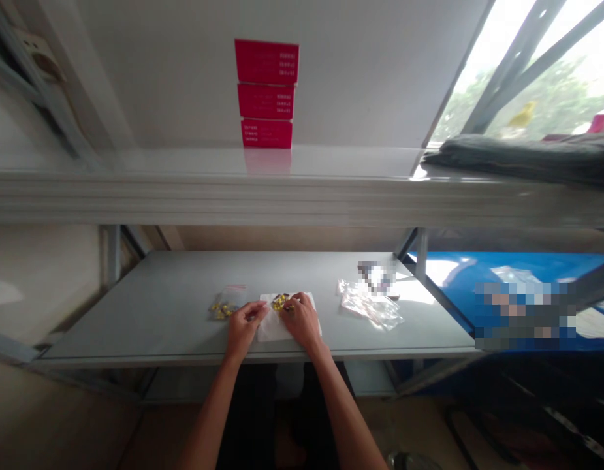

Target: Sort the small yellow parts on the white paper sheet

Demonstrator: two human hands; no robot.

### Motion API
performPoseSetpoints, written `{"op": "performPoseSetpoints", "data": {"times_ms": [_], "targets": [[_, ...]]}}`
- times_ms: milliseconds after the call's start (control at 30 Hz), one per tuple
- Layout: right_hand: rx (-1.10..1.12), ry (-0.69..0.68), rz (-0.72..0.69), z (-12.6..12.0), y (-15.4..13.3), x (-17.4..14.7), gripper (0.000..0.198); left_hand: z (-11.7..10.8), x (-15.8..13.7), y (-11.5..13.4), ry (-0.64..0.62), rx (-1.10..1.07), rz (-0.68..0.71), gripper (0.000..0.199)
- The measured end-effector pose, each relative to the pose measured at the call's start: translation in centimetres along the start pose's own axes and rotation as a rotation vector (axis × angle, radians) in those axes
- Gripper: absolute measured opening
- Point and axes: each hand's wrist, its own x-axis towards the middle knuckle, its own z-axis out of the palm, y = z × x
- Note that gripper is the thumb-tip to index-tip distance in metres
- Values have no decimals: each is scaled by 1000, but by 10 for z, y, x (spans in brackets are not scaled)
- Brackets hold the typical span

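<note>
My left hand (245,324) is closed in a pinch at the left edge of a white sheet or cloth (275,331). What its fingertips hold is too small to make out. Over the sheet's right side, my right hand (304,321) has its fingers curled down at a small pile of yellow and dark pieces (280,301). Its fingertips touch the pile, and part of the pile is hidden beneath them. Just left of my left hand lies a clear zip bag (234,295) with similar yellow pieces (224,309) in it.
Several clear plastic bags (367,305) lie to the right on the grey table (184,333). Behind them is a blurred-out object (377,277). A shelf (302,199) crosses above, bearing three stacked red boxes (266,101) and dark folded fabric (517,158). A blue surface (448,271) stands right.
</note>
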Motion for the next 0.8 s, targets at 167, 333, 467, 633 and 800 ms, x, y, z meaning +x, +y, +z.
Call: {"op": "performPoseSetpoints", "data": {"times_ms": [167,333,467,633,800], "targets": [[35,60,126,-1,8,19,20,0,1,2,-2,-1,-2,35],[-91,-99,225,0,11,52,14,1,1,0,1,-11,-3,33],[-147,-146,251,1,10,59,14,1,1,0,9,-17,-8,34],[-219,-260,254,0,3,66,15,0,1,1,10,-2,-2,33],[-384,-361,205,-4,-10,87,22,0,1,4,16,-6,-7,34]]}}
